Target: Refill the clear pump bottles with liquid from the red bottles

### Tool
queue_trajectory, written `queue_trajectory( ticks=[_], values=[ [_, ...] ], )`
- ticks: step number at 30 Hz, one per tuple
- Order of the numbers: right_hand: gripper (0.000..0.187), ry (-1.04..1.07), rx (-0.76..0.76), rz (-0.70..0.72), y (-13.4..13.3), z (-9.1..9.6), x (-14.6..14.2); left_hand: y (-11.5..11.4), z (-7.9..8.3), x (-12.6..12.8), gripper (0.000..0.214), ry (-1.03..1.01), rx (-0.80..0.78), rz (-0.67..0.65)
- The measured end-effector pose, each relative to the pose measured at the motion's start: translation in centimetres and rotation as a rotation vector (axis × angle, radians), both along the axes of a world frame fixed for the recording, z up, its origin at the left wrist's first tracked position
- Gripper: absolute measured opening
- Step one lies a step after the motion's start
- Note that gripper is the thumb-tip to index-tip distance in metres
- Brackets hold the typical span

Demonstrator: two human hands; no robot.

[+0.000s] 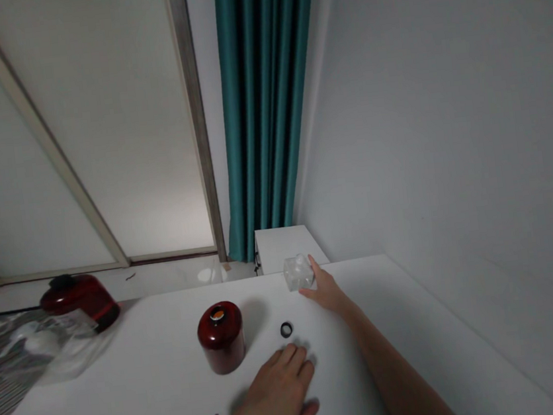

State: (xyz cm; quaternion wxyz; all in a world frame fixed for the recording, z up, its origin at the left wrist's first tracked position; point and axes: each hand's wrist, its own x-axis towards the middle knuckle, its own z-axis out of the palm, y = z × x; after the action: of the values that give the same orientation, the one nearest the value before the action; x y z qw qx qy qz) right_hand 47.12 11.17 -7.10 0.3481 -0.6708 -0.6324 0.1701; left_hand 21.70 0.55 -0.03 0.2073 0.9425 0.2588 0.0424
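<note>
Head view: hands well apart over the white tabletop (pixel 128 397). Right hand (pixel 327 292) against a clear square bottle (pixel 298 273), thumb at its near corner; whether it grips, cannot tell. Left hand (pixel 272 394) lies open, fingertips just short of a black ring (pixel 286 329). Landmark, an open dark-red lacquer canister (pixel 221 343): ring just right of it, bottle farther right, something orange (pixel 217 315) inside its mouth, too small to tell. Left of it, a second red canister (pixel 78 302), black-lidded.
</note>
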Motion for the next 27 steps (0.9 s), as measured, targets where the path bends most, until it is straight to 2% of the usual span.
queue_trajectory(
  ticks=[10,27],
  values=[
    [0.090,-0.042,0.022,-0.017,0.25,-0.51,-0.06,-0.06,-0.57,-0.18,0.045,-0.040,0.010,-0.004],
    [0.089,-0.010,0.045,-0.024,0.34,-0.70,-0.04,-0.25,0.08,-0.09,0.045,0.007,0.011,0.001]
  ],
)
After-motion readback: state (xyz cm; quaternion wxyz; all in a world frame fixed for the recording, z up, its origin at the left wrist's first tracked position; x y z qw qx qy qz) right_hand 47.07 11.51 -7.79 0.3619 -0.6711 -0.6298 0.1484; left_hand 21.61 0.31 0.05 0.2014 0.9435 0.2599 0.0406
